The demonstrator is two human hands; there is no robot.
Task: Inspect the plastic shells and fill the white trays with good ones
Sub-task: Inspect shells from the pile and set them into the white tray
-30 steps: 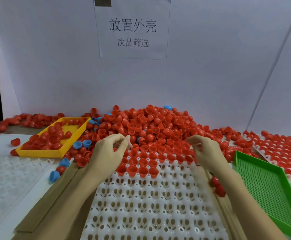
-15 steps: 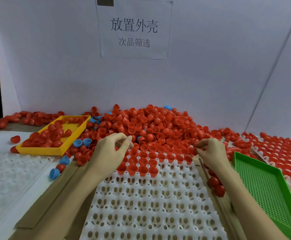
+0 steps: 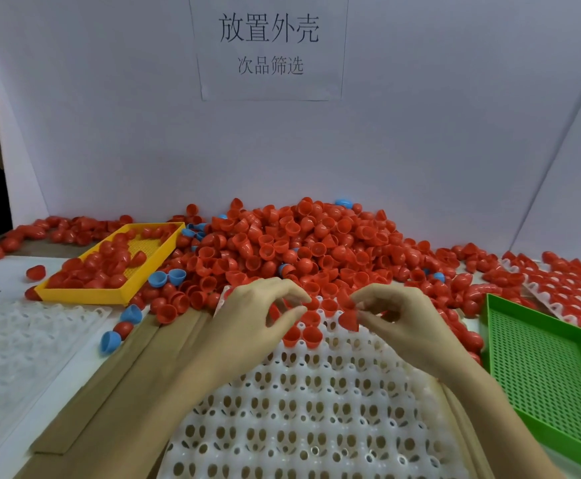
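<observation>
Both hands hover over the far rows of a white tray [image 3: 316, 426], before a big pile of red shells [image 3: 299, 243]. Right hand [image 3: 403, 326] pinches one red shell [image 3: 349, 319]; left hand [image 3: 258, 319] curls, seemingly holding nothing.

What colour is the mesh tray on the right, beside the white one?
Green, with a perforated floor; it shows clearly in the head view.

A factory sorting bench, boxed in by plain white boards. Printed Chinese sign [image 3: 269, 46] taped at top centre; huge heap of red shells [image 3: 303, 247] mid-frame; yellow bin [image 3: 85, 294] left, green bin [image 3: 510, 385] right, white tray [image 3: 316, 426] below.
</observation>
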